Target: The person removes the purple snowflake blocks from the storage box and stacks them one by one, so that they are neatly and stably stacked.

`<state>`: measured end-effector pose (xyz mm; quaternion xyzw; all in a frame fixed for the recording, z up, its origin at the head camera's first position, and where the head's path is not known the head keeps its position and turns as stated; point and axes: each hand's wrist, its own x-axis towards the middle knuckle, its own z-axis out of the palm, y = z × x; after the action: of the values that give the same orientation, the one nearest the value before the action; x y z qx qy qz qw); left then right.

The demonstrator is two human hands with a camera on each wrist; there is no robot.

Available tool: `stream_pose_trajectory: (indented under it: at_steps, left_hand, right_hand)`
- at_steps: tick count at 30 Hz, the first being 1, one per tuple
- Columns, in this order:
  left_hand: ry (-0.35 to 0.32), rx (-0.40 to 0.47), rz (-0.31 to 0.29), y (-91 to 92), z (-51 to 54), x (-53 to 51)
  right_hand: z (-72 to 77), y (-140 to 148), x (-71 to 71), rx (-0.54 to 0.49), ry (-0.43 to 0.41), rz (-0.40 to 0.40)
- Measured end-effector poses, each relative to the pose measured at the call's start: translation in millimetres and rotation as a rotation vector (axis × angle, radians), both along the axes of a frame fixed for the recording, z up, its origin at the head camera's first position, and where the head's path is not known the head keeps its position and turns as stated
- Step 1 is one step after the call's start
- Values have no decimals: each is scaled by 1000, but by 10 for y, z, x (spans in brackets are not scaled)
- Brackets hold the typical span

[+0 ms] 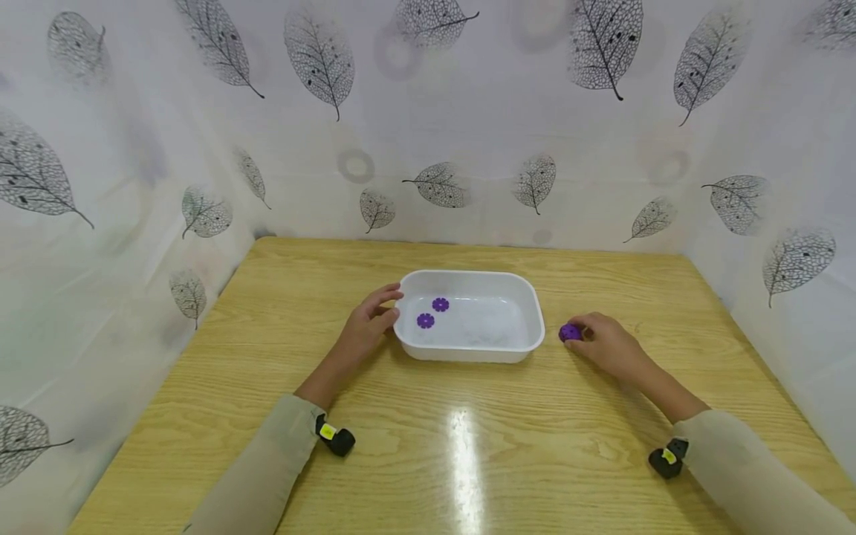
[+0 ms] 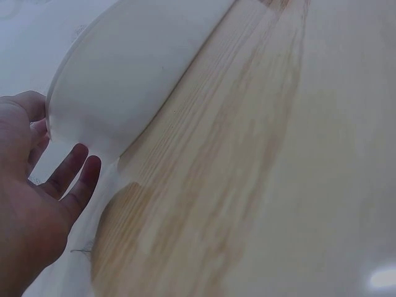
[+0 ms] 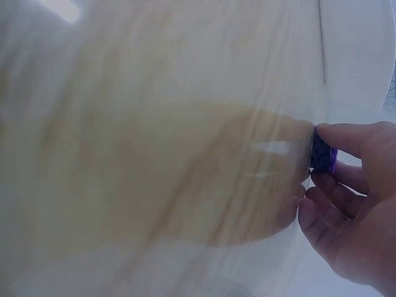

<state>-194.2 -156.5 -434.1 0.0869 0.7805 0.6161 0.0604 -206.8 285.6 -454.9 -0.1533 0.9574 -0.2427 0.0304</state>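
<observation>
A white rectangular plastic basin (image 1: 468, 355) sits on the table, with two purple flower-shaped pieces (image 1: 425, 321) lying flat in its left part. My left hand (image 1: 369, 319) touches the basin's left end from outside, its fingers spread along the wall; the left wrist view shows this hand (image 2: 37, 185) beside the basin's outer side (image 2: 130, 74). To the right of the basin, my right hand (image 1: 605, 343) pinches a small stack of purple pieces (image 1: 570, 333) between thumb and fingers. In the right wrist view the stack (image 3: 322, 150) looks like several thin layers pressed together.
The wooden table (image 1: 521, 438) has a glossy top that reflects a light. Pale curtains with a leaf print (image 1: 441, 186) hang behind it and along both sides. A small black camera sits on each wrist, as on the left cuff (image 1: 337, 440).
</observation>
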Motion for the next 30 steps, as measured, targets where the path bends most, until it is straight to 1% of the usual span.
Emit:
stream_pose_trajectory:
  at_steps: [15,25,27,30]
  left_hand:
    - [-9,3,2,13,19,8]
    - [-11,-1,7,14,28,4]
    - [-12,-3,8,11,15,-9]
    - [-18,-12,15,-9,-80,-71]
  right_hand:
    - [-7,-5,-34,44,-9,-4]
    - [48,-16,-54,30,-22,18]
    - [44,-5,-62,26,-31,20]
    - [38,11,-66,19,-44,28]
